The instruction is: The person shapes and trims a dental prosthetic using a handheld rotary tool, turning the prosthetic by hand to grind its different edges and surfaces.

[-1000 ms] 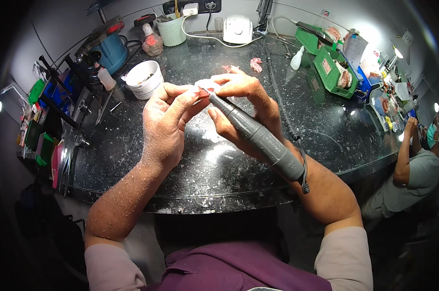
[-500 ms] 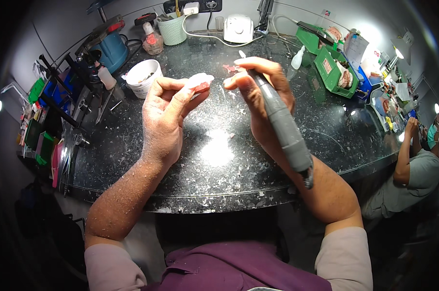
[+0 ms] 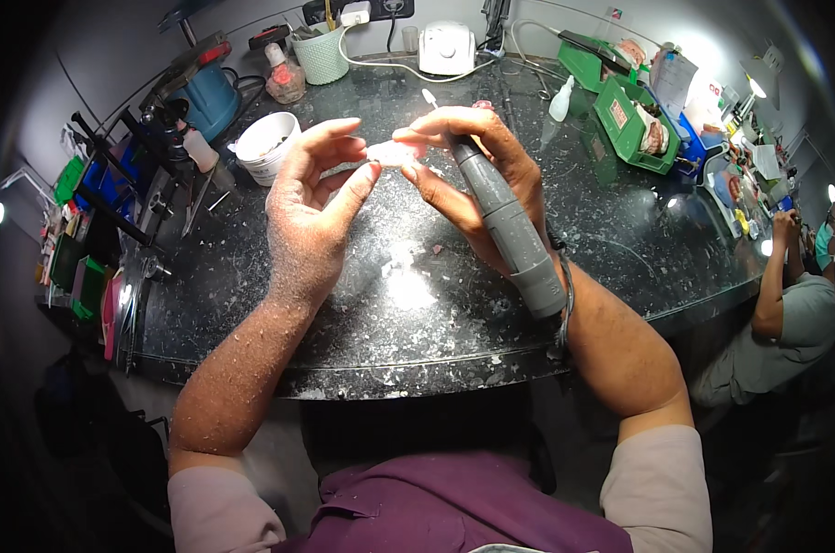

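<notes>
In front of me a small pink-and-white dental piece point(image 3: 392, 153) is held between both hands, brightly lit and partly covered by fingers. My left hand point(image 3: 309, 207) has its thumb and a fingertip at the piece's left end, with its index finger raised off it. The right thumb and index fingertip pinch the other end. Across the palm of my right hand point(image 3: 491, 170) lies a grey rotary handpiece point(image 3: 514, 230), its white-tipped bit point(image 3: 429, 97) pointing away from me. Pale dust coats my left hand and forearm.
A white tub point(image 3: 268, 147) stands left of my left hand. Behind are a pink-stained bottle point(image 3: 284, 78), a tool cup point(image 3: 323, 60) and a white control box point(image 3: 446, 48). Green boxes with dental models point(image 3: 654, 138) sit at right. White specks cover the black worktop point(image 3: 417, 332). A co-worker point(image 3: 791, 313) sits far right.
My right hand has moved left to the dental piece, and its thumb and index finger now pinch it. The left fingers have loosened and spread. The handpiece has come along with the right hand.
</notes>
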`<state>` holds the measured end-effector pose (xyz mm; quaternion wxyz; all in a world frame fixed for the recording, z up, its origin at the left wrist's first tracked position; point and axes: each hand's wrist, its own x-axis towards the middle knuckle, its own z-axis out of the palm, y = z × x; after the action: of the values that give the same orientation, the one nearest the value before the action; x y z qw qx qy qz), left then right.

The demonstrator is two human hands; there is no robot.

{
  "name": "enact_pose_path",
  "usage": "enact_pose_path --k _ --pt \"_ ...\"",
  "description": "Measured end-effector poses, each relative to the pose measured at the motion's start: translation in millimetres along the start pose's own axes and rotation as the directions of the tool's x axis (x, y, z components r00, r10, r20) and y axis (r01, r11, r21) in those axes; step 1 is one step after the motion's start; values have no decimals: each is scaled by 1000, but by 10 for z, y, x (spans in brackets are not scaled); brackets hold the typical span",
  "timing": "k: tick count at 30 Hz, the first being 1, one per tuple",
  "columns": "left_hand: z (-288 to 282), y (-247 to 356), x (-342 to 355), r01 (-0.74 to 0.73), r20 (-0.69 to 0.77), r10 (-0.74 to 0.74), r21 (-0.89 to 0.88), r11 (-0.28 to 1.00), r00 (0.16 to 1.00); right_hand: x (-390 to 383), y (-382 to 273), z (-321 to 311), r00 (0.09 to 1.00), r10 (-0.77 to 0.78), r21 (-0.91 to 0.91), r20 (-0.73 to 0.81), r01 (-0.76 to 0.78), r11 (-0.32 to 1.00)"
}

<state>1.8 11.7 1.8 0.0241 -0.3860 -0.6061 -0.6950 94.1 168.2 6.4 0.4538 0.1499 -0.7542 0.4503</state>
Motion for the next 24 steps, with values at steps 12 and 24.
enact_pose_path --k 12,24 --pt "-61 -65 -28 77 72 -71 -94 993 995 -29 118 64 992 111 183 -65 -98 978" --pt "-123 -114 24 215 128 -190 -222 951 973 -24 98 27 991 129 115 -17 -126 985"
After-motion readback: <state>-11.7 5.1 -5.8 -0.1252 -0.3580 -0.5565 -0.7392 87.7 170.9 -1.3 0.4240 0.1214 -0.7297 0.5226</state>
